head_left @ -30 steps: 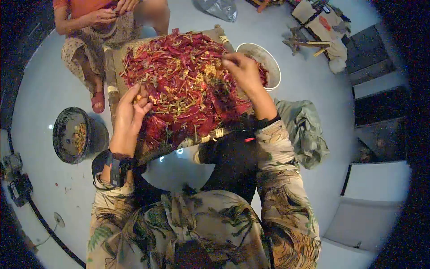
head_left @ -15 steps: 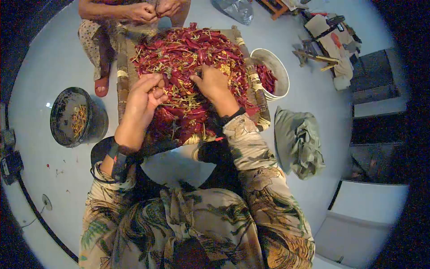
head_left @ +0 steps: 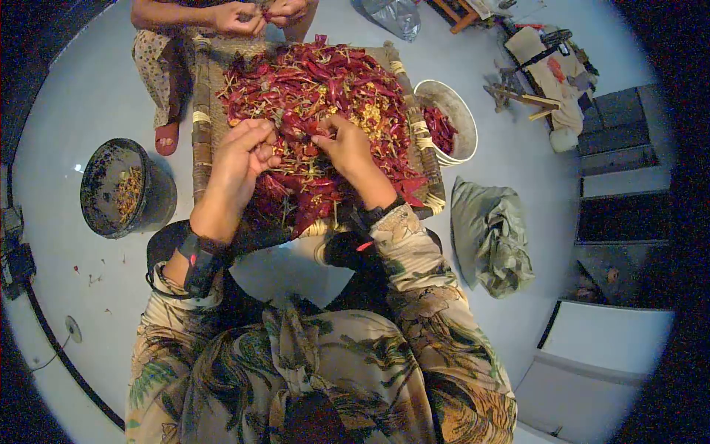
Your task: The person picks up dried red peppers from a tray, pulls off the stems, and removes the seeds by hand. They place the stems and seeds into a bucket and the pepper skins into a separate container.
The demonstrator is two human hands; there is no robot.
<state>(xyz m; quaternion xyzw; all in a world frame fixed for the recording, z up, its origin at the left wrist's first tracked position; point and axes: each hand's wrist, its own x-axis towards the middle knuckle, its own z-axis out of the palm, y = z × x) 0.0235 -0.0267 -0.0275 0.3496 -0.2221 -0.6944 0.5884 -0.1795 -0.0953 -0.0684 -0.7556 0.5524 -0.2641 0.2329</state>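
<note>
A heap of dried red chilies [head_left: 296,74], mixed with stems and yellow seeds, covers a low woven frame [head_left: 202,148] in front of me. Over the left part of the heap, my left hand [head_left: 245,152] is closed, thumb against curled fingers; what it pinches is too small to make out. My right hand [head_left: 346,152] faces it from the right, its thumb and fingertips pinched on a red chili [head_left: 303,133] that lies between the two hands.
To the left stands a black bucket [head_left: 151,196] with stems inside. A white bucket [head_left: 470,126] at the right holds red chilies. A grey-green sack [head_left: 492,240] lies below it. Opposite sits another person, hands [head_left: 244,18] together above the frame's far edge.
My right hand has drawn slightly down and left, and its fingers now pinch a chili nearer my left hand. My left hand has barely moved. The other person's hands have parted a little.
</note>
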